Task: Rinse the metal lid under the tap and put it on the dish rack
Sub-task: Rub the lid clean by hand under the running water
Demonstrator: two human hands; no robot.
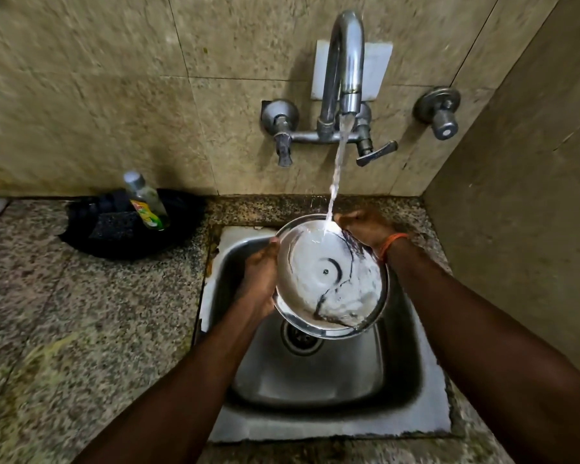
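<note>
A round metal lid [318,279] is held tilted over the steel sink [318,393], its inner face toward me. Water runs from the wall tap [345,61] onto the lid's upper edge and streams down across it. My left hand [260,276] grips the lid's left rim from behind. My right hand [365,226] holds the upper right rim, right beside the falling water; an orange band sits on that wrist. No dish rack is in view.
A black tray [91,242] on the granite counter at the left holds a dish-soap bottle [146,202] and a dark sponge [114,226]. Tap handles [375,155] jut from the tiled wall. A side wall closes off the right.
</note>
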